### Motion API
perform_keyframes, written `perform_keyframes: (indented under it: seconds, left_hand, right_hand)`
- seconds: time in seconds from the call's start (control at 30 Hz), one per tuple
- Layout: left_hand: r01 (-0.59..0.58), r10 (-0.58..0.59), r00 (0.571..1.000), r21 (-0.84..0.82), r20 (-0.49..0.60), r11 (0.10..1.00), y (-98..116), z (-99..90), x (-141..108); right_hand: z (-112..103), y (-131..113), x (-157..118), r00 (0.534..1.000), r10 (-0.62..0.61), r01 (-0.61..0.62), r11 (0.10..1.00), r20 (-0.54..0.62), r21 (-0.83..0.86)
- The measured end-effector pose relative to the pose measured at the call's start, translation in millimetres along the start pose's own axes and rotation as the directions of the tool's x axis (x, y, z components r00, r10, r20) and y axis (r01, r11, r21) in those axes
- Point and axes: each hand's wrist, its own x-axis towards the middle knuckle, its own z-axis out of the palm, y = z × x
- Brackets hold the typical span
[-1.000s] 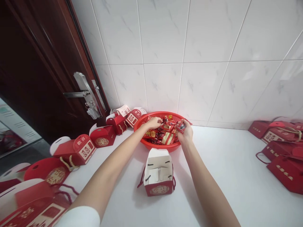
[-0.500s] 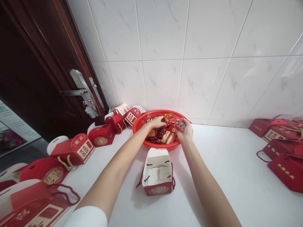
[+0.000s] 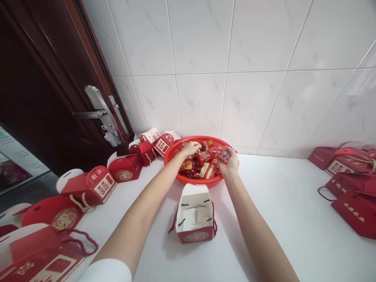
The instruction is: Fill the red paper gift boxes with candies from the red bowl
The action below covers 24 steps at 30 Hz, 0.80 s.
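Observation:
A red plastic basket (image 3: 202,181) against the wall holds many wrapped candies (image 3: 207,170) in red, gold and cream. My left hand (image 3: 191,148) reaches into its left side with fingers curled down at the candies; anything between the fingertips is hidden. Over the basket's right rim, my right hand (image 3: 230,162) turns palm up, its fingers closed around a red candy packet (image 3: 225,154) with dark and white lettering. In front of the basket stands an open red gift box (image 3: 196,236), white inside, with dark red cord at its sides and no candy visible in it.
Several red gift boxes (image 3: 101,186) line the left side of the white table (image 3: 273,196). More red boxes (image 3: 354,209) stand at the right edge. Behind rises a white tiled wall (image 3: 199,94); a dark wooden door (image 3: 55,78) with a metal handle is at the left.
My left hand has shifted left within the basket, uncovering red candies near the middle. My right hand stays in place with its packet. The open box has not moved.

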Motion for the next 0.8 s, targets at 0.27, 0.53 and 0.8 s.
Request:
perform_keyframes:
  seconds: [0.27, 0.53, 0.8]
  left_hand:
    - [-0.14, 0.087, 0.974, 0.255, 0.208, 0.957, 0.8, 1.3, -4.9]
    - [-0.016, 0.207, 0.932, 0.536, -0.298, 0.844, 13.7, -3.9, -11.1]
    - [-0.298, 0.19, 0.948, 0.508, 0.253, 0.808, 16.0, 9.8, -14.5]
  right_hand:
    - [-1.2, 0.3, 0.1, 1.0, -0.02, 0.02, 1.0, -0.021, 0.004]
    - [-0.2, 7.4, 4.4, 0.991, -0.096, 0.099, 0.995, -0.095, 0.03]
    - [5.5, 3.7, -2.8, 0.992, -0.085, 0.089, 0.996, -0.097, 0.032]
